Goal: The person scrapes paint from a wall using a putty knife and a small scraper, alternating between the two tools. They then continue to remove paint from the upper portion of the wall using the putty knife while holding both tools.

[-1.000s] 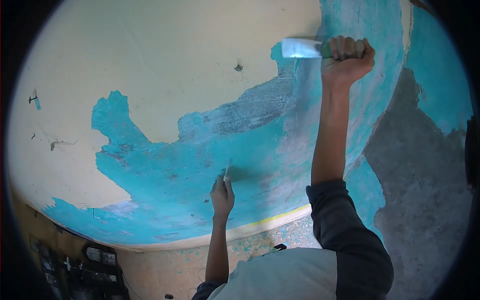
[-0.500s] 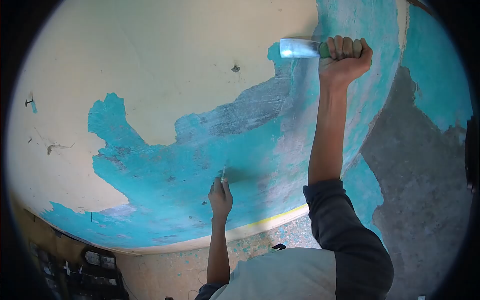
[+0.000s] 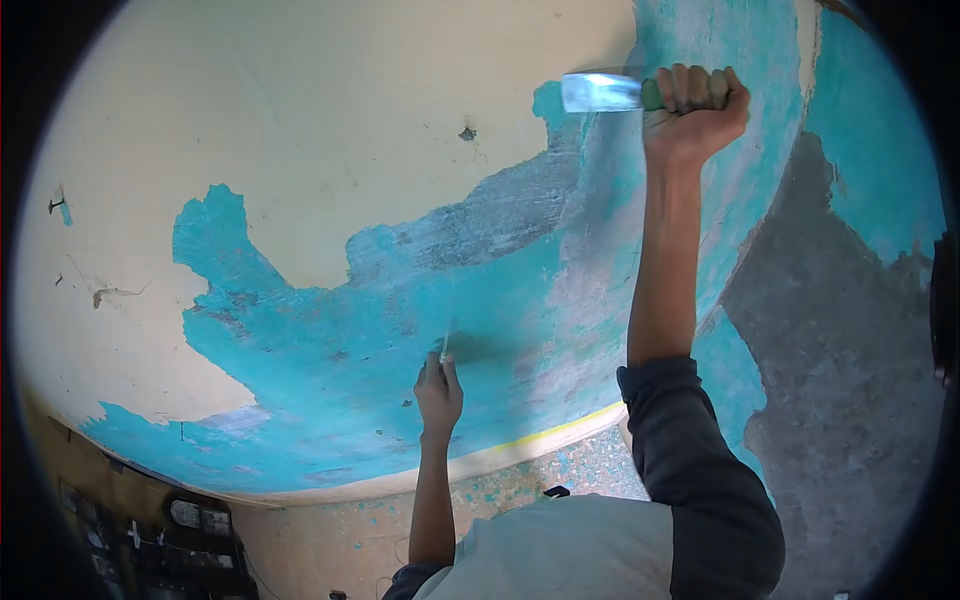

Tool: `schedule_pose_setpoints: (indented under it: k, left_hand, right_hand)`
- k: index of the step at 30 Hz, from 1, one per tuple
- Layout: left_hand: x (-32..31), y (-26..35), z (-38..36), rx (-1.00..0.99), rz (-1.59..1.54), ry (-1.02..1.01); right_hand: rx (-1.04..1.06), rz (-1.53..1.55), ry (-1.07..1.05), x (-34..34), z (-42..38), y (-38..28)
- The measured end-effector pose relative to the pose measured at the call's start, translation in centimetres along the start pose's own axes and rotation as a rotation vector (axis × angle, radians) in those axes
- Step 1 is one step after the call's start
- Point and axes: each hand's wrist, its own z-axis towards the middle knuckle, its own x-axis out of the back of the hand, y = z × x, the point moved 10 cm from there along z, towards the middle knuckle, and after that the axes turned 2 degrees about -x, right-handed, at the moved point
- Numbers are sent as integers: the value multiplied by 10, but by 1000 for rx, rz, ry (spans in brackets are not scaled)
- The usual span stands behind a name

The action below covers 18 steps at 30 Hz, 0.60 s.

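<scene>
High on the right, my right hand [image 3: 700, 105] is wrapped round the green handle of a wide scraper [image 3: 603, 93]. Its shiny metal blade points left, at the border between the cream coating [image 3: 400, 80] and the turquoise and grey patch. Lower down, near the middle, my left hand [image 3: 439, 393] pinches a small thin tool [image 3: 446, 346] that points up in front of the turquoise wall surface [image 3: 330, 360]. Whether either tool touches the wall is hard to tell.
A bare grey patch [image 3: 830, 330] marks the wall at the right. Paint flakes litter the floor [image 3: 500, 490] along the wall base. Dark objects [image 3: 190, 550] with small panels stand at the lower left. A nail [image 3: 57, 205] sticks out at the far left.
My right hand and the scraper have shifted slightly up and to the right, and the right forearm has moved right. My left hand is almost where it was.
</scene>
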Motion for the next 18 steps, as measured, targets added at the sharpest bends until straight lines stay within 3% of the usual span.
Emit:
schedule_pose_setpoints:
  k: [3, 8, 11, 14, 16, 18]
  left_hand:
    - [-1, -4, -1, -22, -5, 22]
    - [-2, 0, -1, -46, 38, 24]
    - [-1, -3, -1, -17, 64, 3]
    - [-3, -6, -2, 11, 67, -56]
    - [-6, -6, -1, 16, 68, -62]
    - [-3, -6, -1, 12, 43, -14]
  right_hand:
    - [-69, -77, -124, -22, -17, 15]
    - [-35, -50, -121, -3, 7, 0]
    - [-124, -146, -285, -41, -23, 14]
    - [-2, -172, -202, -8, 14, -14]
    - [-75, -84, -205, -14, -1, 5]
    - [-241, -133, -482, -44, -36, 39]
